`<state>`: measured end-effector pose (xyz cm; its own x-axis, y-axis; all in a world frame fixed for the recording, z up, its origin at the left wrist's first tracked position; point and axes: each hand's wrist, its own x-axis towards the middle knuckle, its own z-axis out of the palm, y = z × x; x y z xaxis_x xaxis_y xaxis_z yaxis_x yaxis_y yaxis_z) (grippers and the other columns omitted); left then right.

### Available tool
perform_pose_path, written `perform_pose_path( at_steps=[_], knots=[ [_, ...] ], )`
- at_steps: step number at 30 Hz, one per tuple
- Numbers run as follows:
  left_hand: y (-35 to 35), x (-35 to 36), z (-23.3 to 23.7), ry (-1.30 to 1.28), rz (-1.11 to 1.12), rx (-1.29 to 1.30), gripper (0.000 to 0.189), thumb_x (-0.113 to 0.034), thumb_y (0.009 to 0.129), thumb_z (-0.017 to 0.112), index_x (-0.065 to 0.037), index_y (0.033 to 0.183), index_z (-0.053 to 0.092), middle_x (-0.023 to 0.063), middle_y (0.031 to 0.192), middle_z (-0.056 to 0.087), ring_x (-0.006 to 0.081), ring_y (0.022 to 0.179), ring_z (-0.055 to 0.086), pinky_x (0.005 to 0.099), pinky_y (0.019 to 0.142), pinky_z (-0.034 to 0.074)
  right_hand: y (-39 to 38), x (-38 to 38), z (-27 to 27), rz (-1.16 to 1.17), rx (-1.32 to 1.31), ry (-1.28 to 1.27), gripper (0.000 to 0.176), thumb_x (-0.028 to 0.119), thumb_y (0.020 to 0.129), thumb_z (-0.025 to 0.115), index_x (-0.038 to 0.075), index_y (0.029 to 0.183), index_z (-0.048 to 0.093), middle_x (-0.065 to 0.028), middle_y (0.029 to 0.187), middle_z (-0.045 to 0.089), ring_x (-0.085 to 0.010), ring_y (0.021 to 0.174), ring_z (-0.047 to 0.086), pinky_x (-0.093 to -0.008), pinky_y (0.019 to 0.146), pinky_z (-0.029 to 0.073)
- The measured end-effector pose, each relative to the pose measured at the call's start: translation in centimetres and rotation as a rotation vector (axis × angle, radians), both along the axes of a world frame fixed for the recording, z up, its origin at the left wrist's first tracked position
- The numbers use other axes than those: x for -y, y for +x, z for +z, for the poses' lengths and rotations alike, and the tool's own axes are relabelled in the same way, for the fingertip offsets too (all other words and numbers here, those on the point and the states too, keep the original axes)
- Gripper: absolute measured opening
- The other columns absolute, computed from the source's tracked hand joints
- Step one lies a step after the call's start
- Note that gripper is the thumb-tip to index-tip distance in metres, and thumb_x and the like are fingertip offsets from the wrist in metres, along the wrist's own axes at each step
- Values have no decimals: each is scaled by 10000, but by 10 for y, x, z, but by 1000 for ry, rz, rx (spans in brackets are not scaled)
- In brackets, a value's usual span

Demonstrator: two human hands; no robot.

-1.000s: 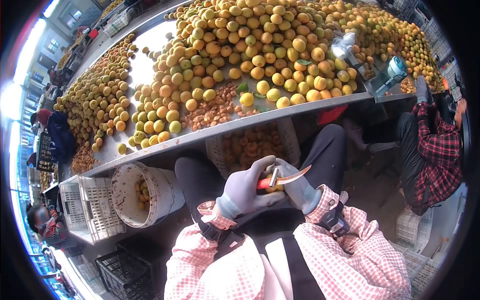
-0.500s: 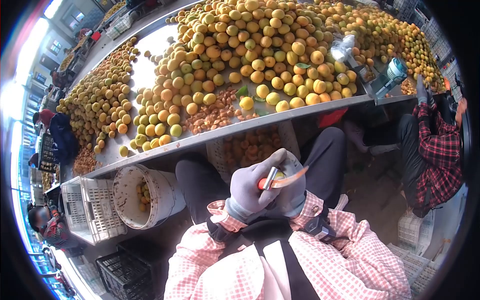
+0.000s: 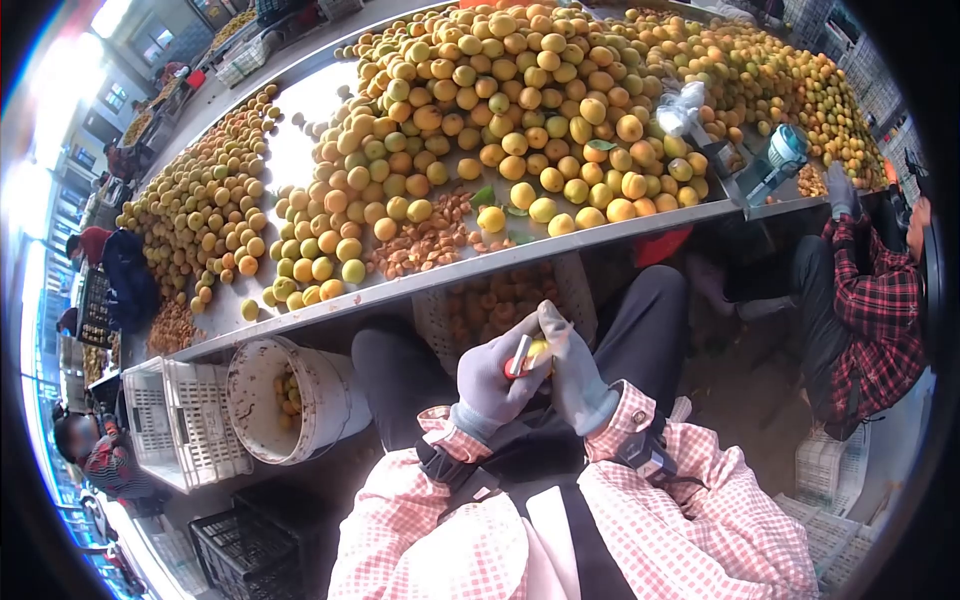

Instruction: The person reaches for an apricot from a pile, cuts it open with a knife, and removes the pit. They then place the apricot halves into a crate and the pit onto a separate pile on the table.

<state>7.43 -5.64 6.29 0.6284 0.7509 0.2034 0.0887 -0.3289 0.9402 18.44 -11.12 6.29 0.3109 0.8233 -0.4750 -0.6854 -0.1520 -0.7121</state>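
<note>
2 grips: left hand [image 3: 490, 378] clasps the near-upright knife [image 3: 521, 356], right hand [image 3: 575, 378] closes round the apricot [image 3: 540, 350].

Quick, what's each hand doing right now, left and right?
Left hand: closed on the red-handled knife.
Right hand: closed around a yellow fruit.

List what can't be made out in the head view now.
Blade of knife: head view, hidden behind right hand and fruit.
Fruit: head view, mostly covered by left hand and right hand; cut or whole unclear.
Crate contents under table: head view, shadowed, blurred.
Bucket contents: head view, too small.
</note>
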Motion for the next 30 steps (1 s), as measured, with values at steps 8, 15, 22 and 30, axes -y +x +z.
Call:
perform_pose_path(
  at_steps=[8, 15, 22, 30],
  knots=[
    [10, 15, 23, -260, 38, 226, 323, -210, 918, 617, 13, 1150, 631, 77, 982, 688, 135, 881, 635, 266, 788, 487, -6, -5, 25, -241, 450, 500, 351, 237, 1008, 393, 8, 843, 601, -92, 754, 657, -159, 668, 605, -270, 650, 465],
    [22, 11, 10, -945, 258, 404, 349, -379, 969, 552, -43, 1006, 638, 7, 870, 631, 83, 747, 577, 239, 647, 476, 30, -27, 10, -92, 1610, 805, 238, 171, 914, 553, 49, 710, 568, -100, 722, 602, -189, 600, 570, -334, 493, 423],
    [6, -1, -4, -1577, 156, 351, 421, -602, 915, 497, -195, 845, 577, -72, 449, 284, 76, 336, 258, 225, 350, 199, 30, -32, -10, -53, 440, 462, 352, 186, 1014, 384, 51, 709, 500, -59, 712, 526, -128, 640, 490, -263, 605, 411],
    [-13, -25, -19, -1065, 118, 41, 572, -581, 942, 474, -125, 1280, 542, -47, 543, 368, 72, 369, 297, 227, 367, 277, 44, -10, -32, 112, -168, -121, 575, 536, 1004, 310, 76, 835, 610, -68, 801, 642, -153, 671, 626, -219, 591, 512]
  ],
)
